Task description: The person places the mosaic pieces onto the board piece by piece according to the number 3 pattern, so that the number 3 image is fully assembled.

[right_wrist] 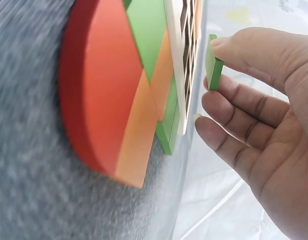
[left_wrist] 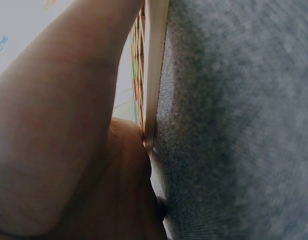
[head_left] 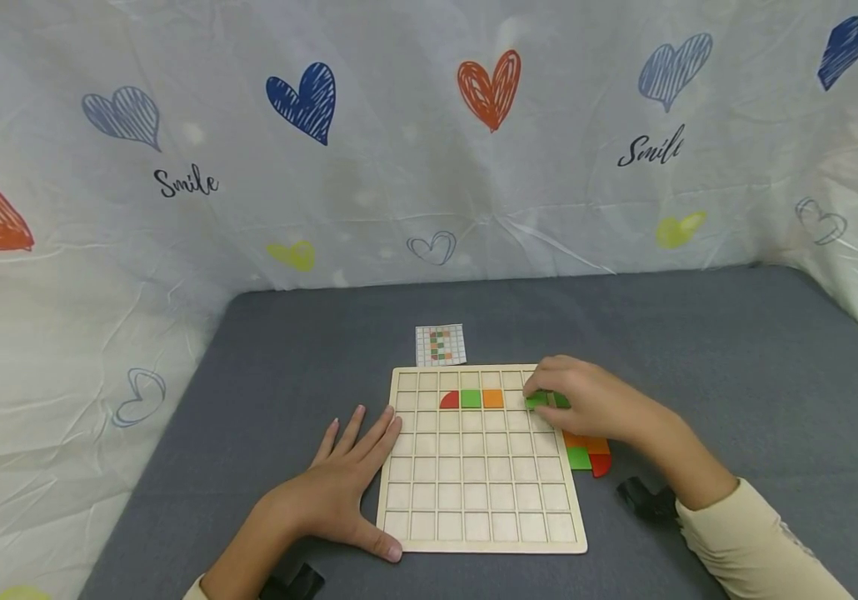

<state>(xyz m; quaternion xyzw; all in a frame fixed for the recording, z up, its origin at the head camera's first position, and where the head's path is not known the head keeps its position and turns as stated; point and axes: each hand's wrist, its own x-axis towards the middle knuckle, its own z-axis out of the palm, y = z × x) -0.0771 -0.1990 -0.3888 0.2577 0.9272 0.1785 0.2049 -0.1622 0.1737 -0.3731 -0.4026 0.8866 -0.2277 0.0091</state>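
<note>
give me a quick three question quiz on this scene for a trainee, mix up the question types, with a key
1. True or false: the left hand is spread at the left edge of the gridded board.

2. Multiple choice: what colour is the pinched tile that the right hand holds?
A) red
B) green
C) orange

3. In order: in the head view, name the colours of the three set tiles on the board, from left to right.

Key:
1. True
2. B
3. Red, green, orange
</note>
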